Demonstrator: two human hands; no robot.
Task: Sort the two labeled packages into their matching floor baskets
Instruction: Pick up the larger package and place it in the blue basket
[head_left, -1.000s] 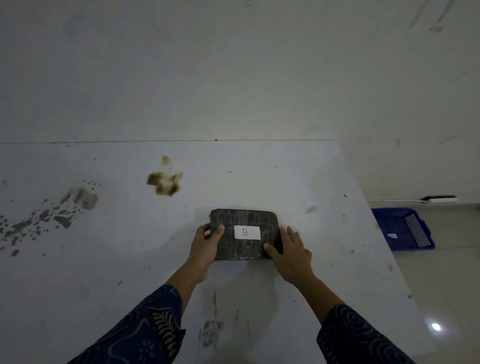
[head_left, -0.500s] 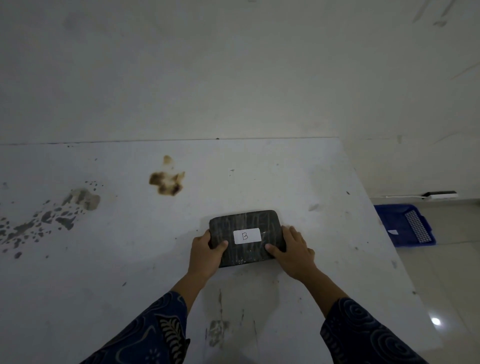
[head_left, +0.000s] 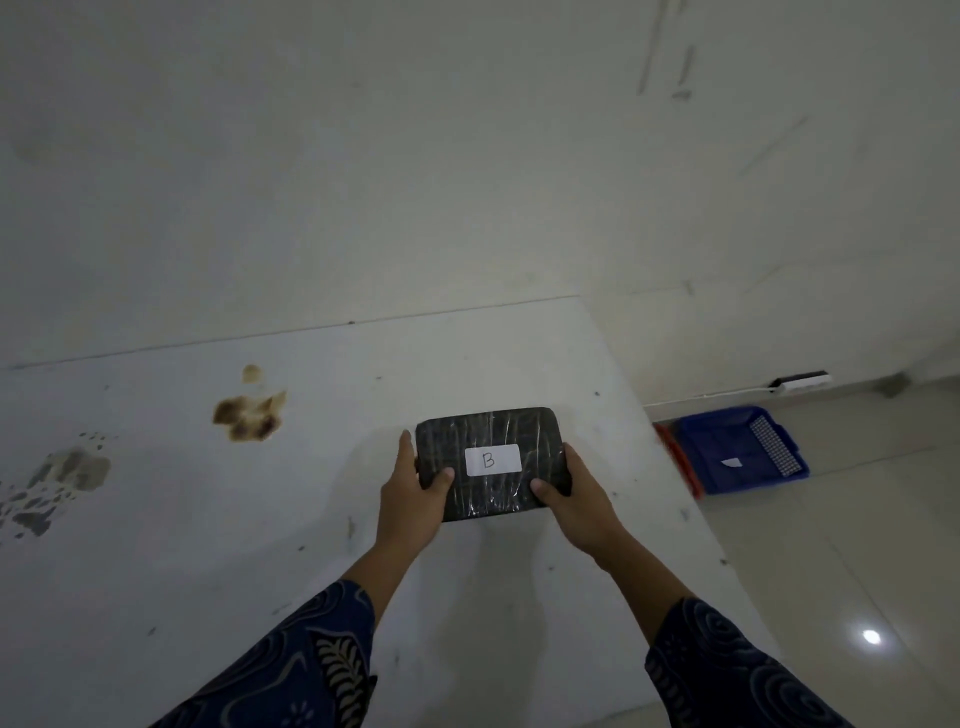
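Note:
A dark, plastic-wrapped package (head_left: 491, 431) with a white label marked "B" is held over the white table (head_left: 208, 519), tilted up toward me. My left hand (head_left: 413, 493) grips its left edge, thumb on top. My right hand (head_left: 576, 501) grips its right edge, thumb on the lower right corner. On the floor to the right stands a blue basket (head_left: 727, 447) with a small white label inside. A thin strip of a red basket (head_left: 678, 457) shows beside it, mostly hidden by the table edge. No second package is in view.
The table bears brown stains (head_left: 249, 413) and grey chipped patches (head_left: 62, 478) on the left. Its right edge runs diagonally beside the tiled floor (head_left: 857, 545). A power strip (head_left: 800, 382) with a white cable lies along the wall behind the baskets.
Both hands have lifted the package off the table and tilted it toward me. The view has turned, and the red basket's edge now shows beside the blue one.

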